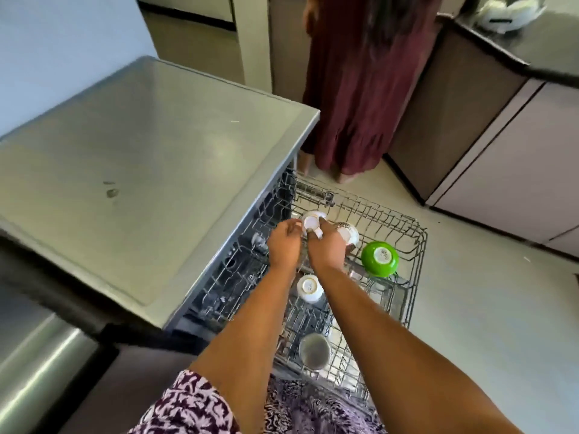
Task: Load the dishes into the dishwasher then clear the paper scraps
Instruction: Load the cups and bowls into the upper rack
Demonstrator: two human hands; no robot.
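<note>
The dishwasher's wire rack [416, 245] is pulled out over the floor. Both my hands are over its far part. My left hand [283, 244] and my right hand [326, 249] hold a white cup [311, 223] turned upside down, fingers curled on its rim and handle. Right of it stands a white patterned cup [349, 233], partly hidden by my right hand. A green bowl [379, 257] lies upside down at the rack's right side. A small white bowl [309, 288] sits between my forearms. A metal cup [314, 350] sits near the rack's front.
A steel counter [150, 158] covers the dishwasher on the left. A person in a maroon dress [360, 89] stands just beyond the rack. Grey cabinets [501, 170] run along the right, with tiled floor [485, 308] between them and the rack.
</note>
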